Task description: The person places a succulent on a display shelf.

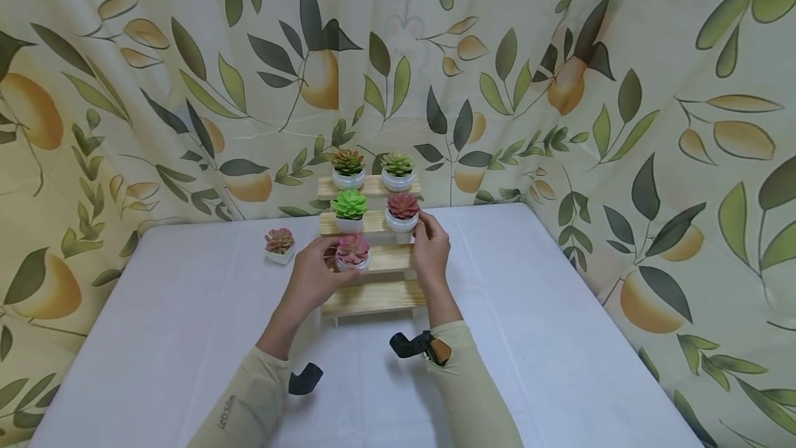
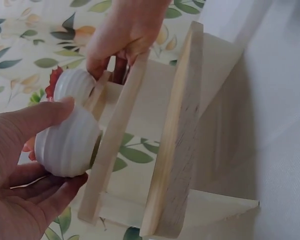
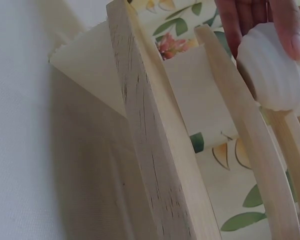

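My left hand (image 1: 313,274) grips the white ribbed pot of a pink succulent (image 1: 352,250), thumb on one side and fingers on the other. The pot's base is at the second-lowest plank of a stepped wooden plant stand (image 1: 373,298); in the left wrist view the pot (image 2: 65,142) is right against that plank. My right hand (image 1: 432,249) holds the stand's right side with curled fingers, near a dark red succulent (image 1: 403,206) on the plank above. A bright green succulent (image 1: 349,204) stands left of that one.
Two more potted succulents, one red-tipped (image 1: 348,162) and one green (image 1: 396,164), stand on the top plank. Left of the stand, a reddish succulent in a white square pot (image 1: 280,246) sits on the white-covered table (image 1: 205,310). A leaf-and-fruit patterned curtain (image 1: 398,75) hangs behind.
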`<state>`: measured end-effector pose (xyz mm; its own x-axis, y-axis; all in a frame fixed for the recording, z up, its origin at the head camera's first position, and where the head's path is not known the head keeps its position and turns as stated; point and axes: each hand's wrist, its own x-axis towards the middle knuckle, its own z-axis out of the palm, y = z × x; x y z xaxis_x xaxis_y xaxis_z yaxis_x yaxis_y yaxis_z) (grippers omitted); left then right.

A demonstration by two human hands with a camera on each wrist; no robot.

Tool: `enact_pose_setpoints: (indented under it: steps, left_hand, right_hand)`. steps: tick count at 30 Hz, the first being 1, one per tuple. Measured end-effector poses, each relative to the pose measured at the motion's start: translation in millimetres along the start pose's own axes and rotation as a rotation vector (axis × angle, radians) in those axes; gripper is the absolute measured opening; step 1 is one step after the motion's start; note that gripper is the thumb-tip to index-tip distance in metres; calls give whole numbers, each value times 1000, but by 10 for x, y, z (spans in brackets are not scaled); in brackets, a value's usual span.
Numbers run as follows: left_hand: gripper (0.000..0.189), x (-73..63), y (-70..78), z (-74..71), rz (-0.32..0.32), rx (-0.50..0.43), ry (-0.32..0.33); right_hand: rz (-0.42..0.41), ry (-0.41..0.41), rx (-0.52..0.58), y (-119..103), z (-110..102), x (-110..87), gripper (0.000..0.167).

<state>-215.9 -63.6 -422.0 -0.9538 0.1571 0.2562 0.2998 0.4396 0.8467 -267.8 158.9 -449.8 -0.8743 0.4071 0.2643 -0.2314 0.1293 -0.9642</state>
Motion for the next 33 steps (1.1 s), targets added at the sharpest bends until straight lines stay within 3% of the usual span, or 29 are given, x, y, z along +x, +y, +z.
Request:
enact_pose_setpoints:
  steps: [18,25,33]
  left_hand:
    - [64,19,-57,47,10,29,8]
    - [67,5,-51,22,-15,12,0]
    - [68,-25,-95,-46,15,2,12]
  right_hand:
    - [-8,-9,27,6,7,2,29]
    - [8,-15,20,-9,17,-7,31]
    - [11,-5,-2,-27,10,-13,32]
